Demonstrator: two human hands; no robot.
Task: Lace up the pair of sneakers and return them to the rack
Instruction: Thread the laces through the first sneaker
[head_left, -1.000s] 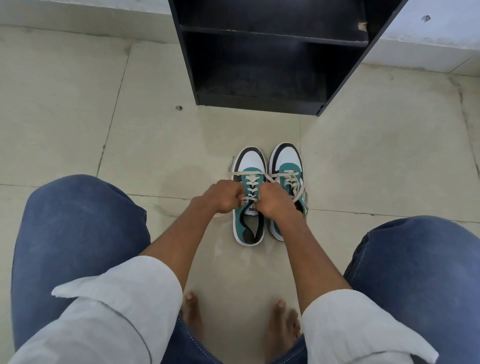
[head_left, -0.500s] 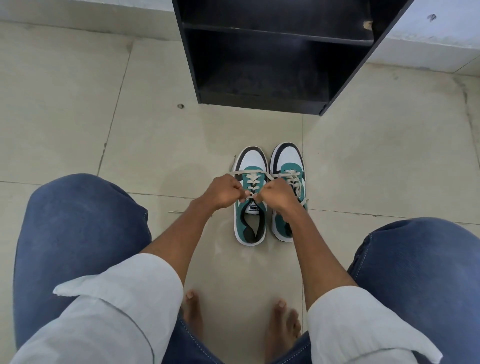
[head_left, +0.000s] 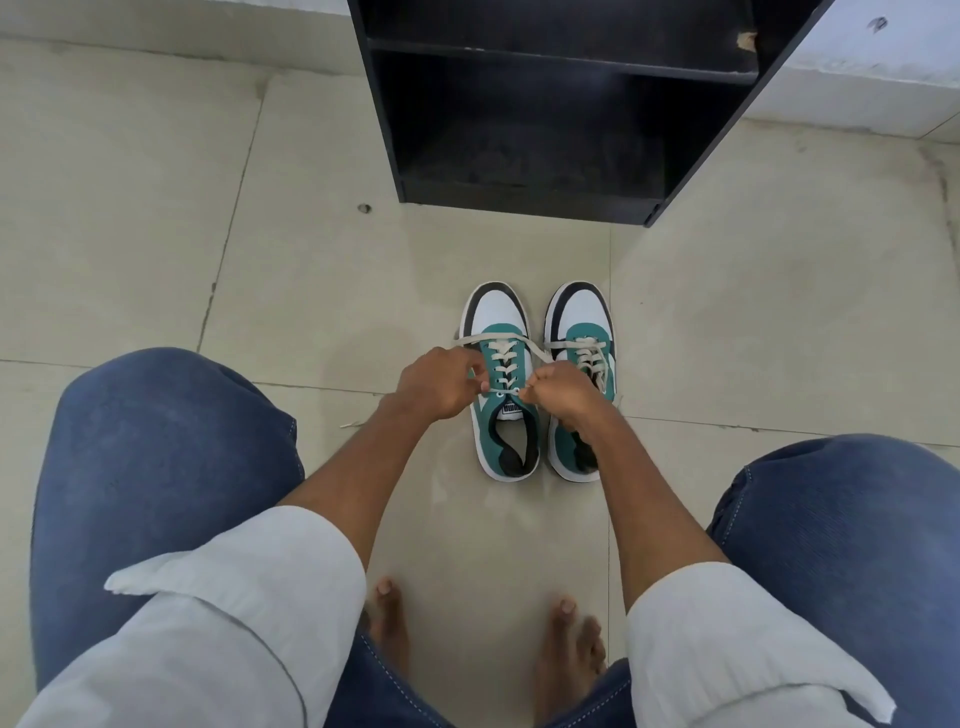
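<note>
Both hands are pinched shut on lace ends: the left hand (head_left: 439, 383) has its fingers closed on the lace (head_left: 470, 340) that runs out flat over the left edge of the left sneaker (head_left: 500, 384), and the right hand (head_left: 558, 389) is curled into a fist on the other end, which crosses up over the same shoe toward its toe. Using that left sneaker as the landmark: two shoes total, side by side on the floor, toes pointing away from the person, and the right sneaker (head_left: 582, 332) sits just beside it, partly covered by the right wrist. Both are teal with white toe panels, dark trim round the toe and white rubber soles, flat cream laces criss-crossed in several rows. The left one has a white tongue label showing and a dark open collar, with its top eyelets looking unthreaded. Ahead of the landmark, well apart, stands one black rack (head_left: 545, 130), boxy, matte, dusty-looking shelves, with a chipped corner on its upper right edge. The floor (head_left: 208, 234) is pale beige tile with thin grout lines. Nearer the person than the landmark: two knees in blue denim, two rolled-up white sleeves, two bare feet.
</note>
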